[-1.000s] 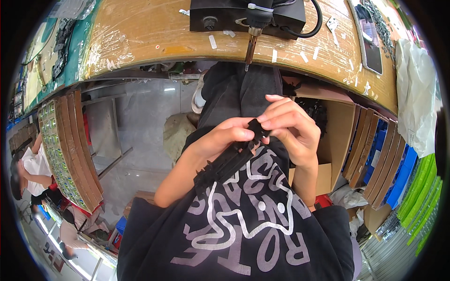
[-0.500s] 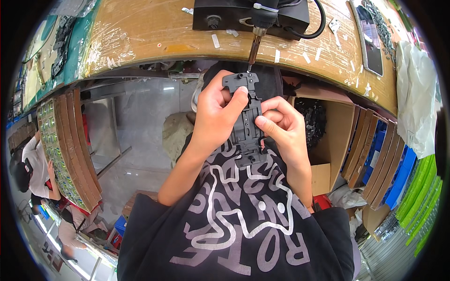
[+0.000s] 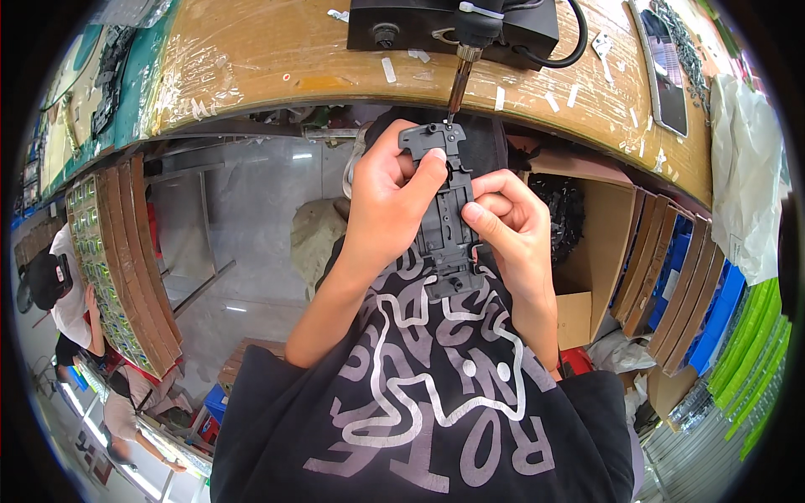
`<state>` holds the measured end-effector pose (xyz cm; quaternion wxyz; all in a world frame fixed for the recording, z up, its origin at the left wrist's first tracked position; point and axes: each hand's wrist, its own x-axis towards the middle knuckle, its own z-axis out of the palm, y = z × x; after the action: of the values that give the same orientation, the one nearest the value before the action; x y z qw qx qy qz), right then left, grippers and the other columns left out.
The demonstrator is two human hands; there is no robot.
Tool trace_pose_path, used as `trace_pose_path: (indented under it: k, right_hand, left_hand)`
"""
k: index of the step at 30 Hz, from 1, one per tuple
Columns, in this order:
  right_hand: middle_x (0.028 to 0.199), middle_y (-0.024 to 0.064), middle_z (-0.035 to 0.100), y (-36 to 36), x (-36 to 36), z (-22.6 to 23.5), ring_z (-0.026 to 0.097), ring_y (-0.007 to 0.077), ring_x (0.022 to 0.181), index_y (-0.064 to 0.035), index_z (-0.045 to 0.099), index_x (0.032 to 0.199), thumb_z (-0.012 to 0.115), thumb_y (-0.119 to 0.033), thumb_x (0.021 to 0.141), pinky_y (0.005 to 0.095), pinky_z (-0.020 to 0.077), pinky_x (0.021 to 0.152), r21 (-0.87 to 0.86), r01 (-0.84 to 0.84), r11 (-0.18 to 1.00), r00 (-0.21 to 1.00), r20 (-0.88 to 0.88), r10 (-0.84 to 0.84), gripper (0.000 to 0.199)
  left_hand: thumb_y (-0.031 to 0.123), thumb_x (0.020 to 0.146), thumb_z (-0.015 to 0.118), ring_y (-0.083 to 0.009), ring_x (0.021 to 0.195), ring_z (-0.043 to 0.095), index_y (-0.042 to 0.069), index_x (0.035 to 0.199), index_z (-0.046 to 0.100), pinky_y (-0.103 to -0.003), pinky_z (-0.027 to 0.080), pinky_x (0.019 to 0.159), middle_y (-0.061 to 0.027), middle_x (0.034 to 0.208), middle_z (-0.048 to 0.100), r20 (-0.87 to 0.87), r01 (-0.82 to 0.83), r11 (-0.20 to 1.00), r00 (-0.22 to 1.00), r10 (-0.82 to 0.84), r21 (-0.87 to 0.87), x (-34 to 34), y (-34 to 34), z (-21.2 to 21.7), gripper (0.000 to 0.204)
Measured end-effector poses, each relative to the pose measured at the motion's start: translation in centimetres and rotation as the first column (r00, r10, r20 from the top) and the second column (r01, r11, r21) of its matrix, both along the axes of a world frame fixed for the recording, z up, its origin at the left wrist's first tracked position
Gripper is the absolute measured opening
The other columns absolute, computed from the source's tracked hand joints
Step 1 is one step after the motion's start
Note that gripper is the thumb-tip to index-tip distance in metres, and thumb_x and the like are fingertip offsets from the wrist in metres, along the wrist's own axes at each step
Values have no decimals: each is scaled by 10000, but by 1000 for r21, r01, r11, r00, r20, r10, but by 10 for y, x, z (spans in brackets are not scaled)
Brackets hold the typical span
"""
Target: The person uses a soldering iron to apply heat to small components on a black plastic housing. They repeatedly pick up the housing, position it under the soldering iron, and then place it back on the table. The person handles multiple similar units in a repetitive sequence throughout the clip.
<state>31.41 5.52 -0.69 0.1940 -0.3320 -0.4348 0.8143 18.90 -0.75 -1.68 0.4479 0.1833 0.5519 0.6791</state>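
Both hands hold a long black plastic chassis-like part (image 3: 447, 225) in front of my shirt, its long side running away from me. My left hand (image 3: 387, 191) grips the far part of it, thumb pressed on top. Against its right edge, my right hand (image 3: 513, 220) is closed, thumb and curled fingers at the rim. From above, the metal bit of a screwdriver (image 3: 460, 77) points down onto the part's far end, at a small screw spot near the corner. Whether the tip touches is hard to tell.
A black box-shaped unit (image 3: 402, 32) with a cable stands on the film-covered workbench (image 3: 268, 67). An open carton (image 3: 599, 235) of small black parts is at my right, beside stacked trays (image 3: 671, 285). Two people (image 3: 71, 289) work at far left, beyond stacked cartons (image 3: 138, 260).
The part's far end has moved slightly farther away, up under the screwdriver bit, and both hands have shifted with it. At far left, a person's arm has reached out.
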Motion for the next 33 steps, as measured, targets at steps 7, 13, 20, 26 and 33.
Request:
trace_pose_path:
  k: [7, 13, 20, 26, 33]
  right_hand:
    - [634, 39, 546, -1, -1, -3, 486, 59, 497, 34, 496, 865, 581, -28, 766, 194, 412, 403, 2, 9, 1000, 1000, 18, -9, 145]
    - [628, 35, 544, 0, -2, -1, 485, 60, 490, 31, 497, 865, 584, -31, 765, 194, 411, 403, 1, -2, 1000, 1000, 14, 2, 146]
    - [621, 29, 540, 0, -3, -4, 482, 60, 478, 29, 499, 859, 587, -39, 766, 192, 407, 399, 9, 8, 1000, 1000, 7, -8, 145]
    - [614, 22, 534, 1, -4, -4, 474, 57, 469, 27, 500, 857, 585, -42, 769, 192, 402, 397, 10, -3, 1000, 1000, 17, 3, 141]
    - [613, 17, 534, 3, -8, -6, 465, 45, 484, 27, 504, 859, 581, -39, 771, 189, 396, 395, 4, 0, 1000, 1000, 9, 0, 135]
  left_hand:
    - [47, 812, 495, -21, 611, 480, 4, 899, 473, -172, 383, 520, -11, 714, 554, -18, -18, 1000, 1000, 18, 11, 1, 2, 2, 99]
    - [38, 808, 497, -29, 621, 489, -5, 913, 480, -179, 391, 532, -16, 731, 561, -44, -6, 1000, 999, 6, 0, -2, 0, 1, 116]
    - [31, 804, 497, -33, 628, 494, -10, 911, 481, -184, 398, 541, -20, 740, 563, -24, -22, 999, 999, 22, 24, -2, 2, 0, 115]
    - [29, 804, 495, -38, 642, 501, -15, 926, 482, -186, 406, 553, -28, 762, 566, -48, -16, 1000, 999, 17, 10, -2, 2, 0, 130]
    - [23, 796, 498, -35, 630, 495, -19, 941, 480, -182, 398, 534, -26, 760, 565, -64, -23, 1000, 998, 23, -7, -5, 3, -5, 152]
